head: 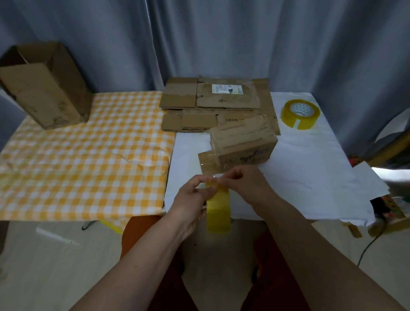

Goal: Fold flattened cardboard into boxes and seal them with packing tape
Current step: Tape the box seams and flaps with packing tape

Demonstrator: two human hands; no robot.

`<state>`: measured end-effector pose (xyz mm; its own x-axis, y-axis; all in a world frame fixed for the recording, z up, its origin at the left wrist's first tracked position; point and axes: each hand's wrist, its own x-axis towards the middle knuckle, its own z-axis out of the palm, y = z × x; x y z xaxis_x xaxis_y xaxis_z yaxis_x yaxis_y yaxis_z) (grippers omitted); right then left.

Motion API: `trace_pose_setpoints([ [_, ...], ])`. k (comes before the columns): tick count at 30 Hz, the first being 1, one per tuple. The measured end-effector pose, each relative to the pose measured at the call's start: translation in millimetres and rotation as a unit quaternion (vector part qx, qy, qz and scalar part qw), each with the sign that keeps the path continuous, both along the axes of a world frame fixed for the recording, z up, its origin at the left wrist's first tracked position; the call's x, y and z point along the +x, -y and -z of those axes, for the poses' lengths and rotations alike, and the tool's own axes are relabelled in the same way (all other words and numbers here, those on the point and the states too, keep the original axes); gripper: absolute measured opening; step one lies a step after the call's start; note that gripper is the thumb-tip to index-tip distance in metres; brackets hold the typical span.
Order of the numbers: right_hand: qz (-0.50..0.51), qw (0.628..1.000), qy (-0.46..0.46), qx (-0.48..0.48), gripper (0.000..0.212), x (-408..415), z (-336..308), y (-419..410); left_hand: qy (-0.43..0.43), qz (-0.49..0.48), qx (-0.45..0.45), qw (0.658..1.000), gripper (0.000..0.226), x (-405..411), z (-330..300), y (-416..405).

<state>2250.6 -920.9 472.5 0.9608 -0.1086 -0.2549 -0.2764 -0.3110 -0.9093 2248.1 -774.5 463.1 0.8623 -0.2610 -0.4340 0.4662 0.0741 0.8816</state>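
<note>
At the far left we see an open box [41,84] already folded, standing on the yellow checked cloth [75,164], well apart from our hands. In the middle at the back lies the stack of flattened cardboard [215,104], not yet folded. Just in front of it, on the white sheet [308,168], sits the small box [244,141] we are sealing; shiny tape already covers its near end, and one flap sticks out toward us.

Our left hand [191,203] holds a roll of yellow packing tape [218,210] in front of the table edge, the fingers curled closed around it. Our right hand [243,180] pinches the free end of the tape at the top of the roll, thumb and fingertips pressed together, just beside the left fingers. The picture is blurred here, so we cannot tell how much tape is pulled out.

Further right, a second tape roll [300,113] rests on the white sheet, near the cardboard stack.

We judge that the risk is in the tape end: if the pinch slips, it can fall back on the roll or fold on itself and stick. Also, the small box is light and nobody holds it, so pulling tape onto it may drag it or close the flap crookedly.
</note>
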Motion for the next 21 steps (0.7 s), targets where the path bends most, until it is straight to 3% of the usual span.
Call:
trace_pose_setpoints([
  [3,0.044,0.998,-0.006,0.046,0.029,0,3,-1,0.016,-0.004,0.000,1.000,0.014,-2,-3,2],
  [5,0.059,0.994,-0.015,0.089,0.021,0,3,-2,0.035,0.002,0.008,0.999,0.019,-3,-4,4],
  [9,0.079,0.985,-0.008,0.154,0.025,-3,2,-5,0.053,0.003,0.033,0.998,0.068,-1,-4,3],
  [10,0.081,0.984,-0.007,0.157,0.024,-3,2,-6,0.066,0.003,0.051,0.996,0.071,-1,-4,3],
  [15,0.086,0.984,-0.010,0.157,0.018,-3,0,-9,0.122,-0.024,0.105,0.987,0.040,-6,-1,9],
  [21,0.128,0.982,-0.010,0.140,0.009,-1,-1,-13,0.199,-0.050,0.123,0.971,0.038,-7,10,8],
])
